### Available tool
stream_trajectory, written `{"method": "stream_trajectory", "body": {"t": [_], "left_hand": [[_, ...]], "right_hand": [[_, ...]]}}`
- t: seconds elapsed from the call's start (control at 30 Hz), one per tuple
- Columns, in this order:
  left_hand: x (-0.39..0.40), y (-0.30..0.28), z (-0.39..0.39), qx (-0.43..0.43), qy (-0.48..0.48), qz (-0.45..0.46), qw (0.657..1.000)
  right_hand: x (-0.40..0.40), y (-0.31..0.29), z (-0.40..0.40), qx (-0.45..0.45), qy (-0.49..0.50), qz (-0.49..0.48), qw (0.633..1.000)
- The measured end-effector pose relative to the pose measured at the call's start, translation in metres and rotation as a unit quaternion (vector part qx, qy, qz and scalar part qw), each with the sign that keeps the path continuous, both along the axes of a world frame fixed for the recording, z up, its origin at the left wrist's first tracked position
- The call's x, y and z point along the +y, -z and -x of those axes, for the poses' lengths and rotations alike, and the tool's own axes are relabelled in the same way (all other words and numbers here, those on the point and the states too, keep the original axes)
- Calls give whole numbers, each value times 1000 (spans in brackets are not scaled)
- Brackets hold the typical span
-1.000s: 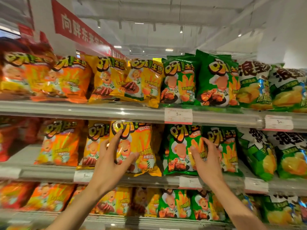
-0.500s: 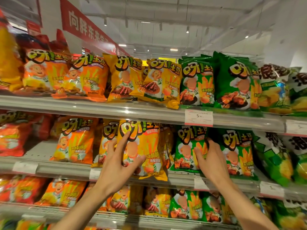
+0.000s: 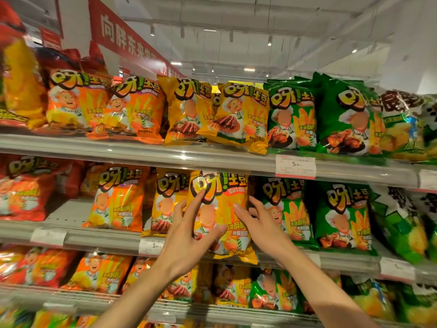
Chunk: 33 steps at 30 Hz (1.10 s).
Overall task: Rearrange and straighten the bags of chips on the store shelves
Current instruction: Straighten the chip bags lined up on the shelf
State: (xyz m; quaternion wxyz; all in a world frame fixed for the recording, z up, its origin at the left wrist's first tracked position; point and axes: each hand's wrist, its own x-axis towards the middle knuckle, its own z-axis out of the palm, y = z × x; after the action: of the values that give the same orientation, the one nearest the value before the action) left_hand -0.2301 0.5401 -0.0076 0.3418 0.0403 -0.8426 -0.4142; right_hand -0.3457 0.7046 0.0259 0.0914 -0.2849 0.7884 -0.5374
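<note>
Steel shelves (image 3: 189, 159) are packed with chip bags, orange and yellow toward the left, green toward the right. On the middle shelf an upright yellow bag (image 3: 222, 216), overhanging the edge, is flanked by both hands. Spread left fingers (image 3: 186, 230) are laid on its front; the right hand (image 3: 260, 226), fingers apart, is touching its right edge.

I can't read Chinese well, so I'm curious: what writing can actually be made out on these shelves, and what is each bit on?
"呀!土豆": on the yellow bag both hands touch, and neighbouring orange and green bags.
"香浓酥脆": on the green bag.
"向胖东来": on the red banner; the rest is cut off.
"5": on the price tag; smaller print unreadable.
</note>
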Motion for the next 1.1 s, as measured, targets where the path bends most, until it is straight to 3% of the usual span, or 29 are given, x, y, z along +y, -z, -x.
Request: {"method": "stream_trajectory", "body": {"t": [0.17, 0.33, 0.57, 0.87, 1.1], "left_hand": [[2, 3, -3, -15, 26, 2, 1000], [-5, 3, -8, -29, 48, 19, 998], [-52, 15, -11, -20, -68, -5, 997], [-31, 6, 40, -90, -91, 24, 991], [-15, 4, 68, -80, -114, 35, 990]], "right_hand": [[-5, 14, 9, -49, -1, 48, 998], [-1, 10, 7, -40, -3, 78, 996], [25, 3, 22, -19, 61, 80, 995], [52, 2, 24, 54, 156, 66, 984], [66, 3, 26, 47, 174, 56, 982]]}}
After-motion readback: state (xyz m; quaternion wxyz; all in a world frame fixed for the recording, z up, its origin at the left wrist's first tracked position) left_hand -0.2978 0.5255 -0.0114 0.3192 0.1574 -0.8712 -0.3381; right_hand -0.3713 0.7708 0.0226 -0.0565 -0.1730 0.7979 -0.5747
